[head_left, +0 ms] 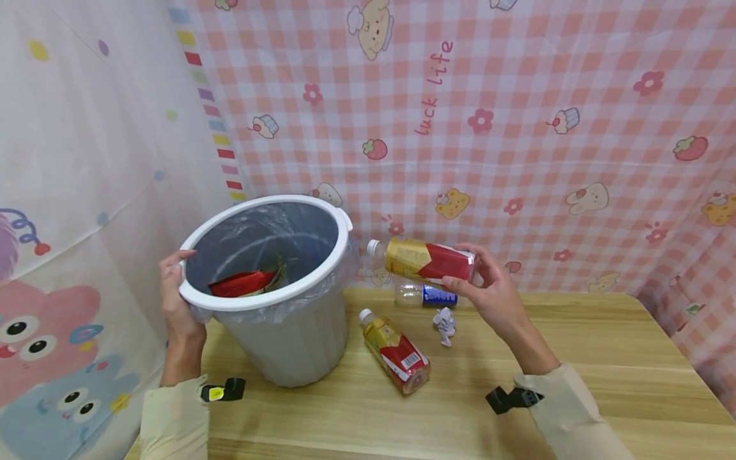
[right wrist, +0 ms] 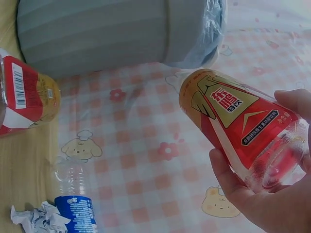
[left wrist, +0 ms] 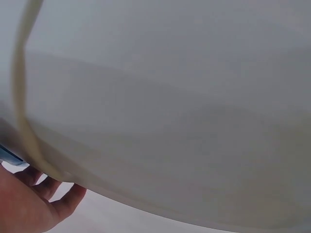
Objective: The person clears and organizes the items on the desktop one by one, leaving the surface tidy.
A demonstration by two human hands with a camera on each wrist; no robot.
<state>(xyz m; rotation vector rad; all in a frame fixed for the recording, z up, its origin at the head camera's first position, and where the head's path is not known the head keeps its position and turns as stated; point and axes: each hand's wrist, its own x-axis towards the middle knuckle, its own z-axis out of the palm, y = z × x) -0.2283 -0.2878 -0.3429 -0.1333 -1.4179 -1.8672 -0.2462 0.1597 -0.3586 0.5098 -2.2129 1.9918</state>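
My left hand grips the white rim of a grey trash bin at its left side, and the bin leans. A clear liner covers the rim, and a red wrapper lies inside. Off the table, my right hand holds a plastic drink bottle with a gold and red label by its base end. Its white cap points left toward the bin's rim. In the right wrist view the thumb and fingers are round the bottle's base. The left wrist view is mostly the bin's wall, beside the fingers.
A second gold and red bottle lies on the wooden table right of the bin. Behind it are a crumpled paper and a clear bottle with a blue label. A pink checked curtain hangs behind the table.
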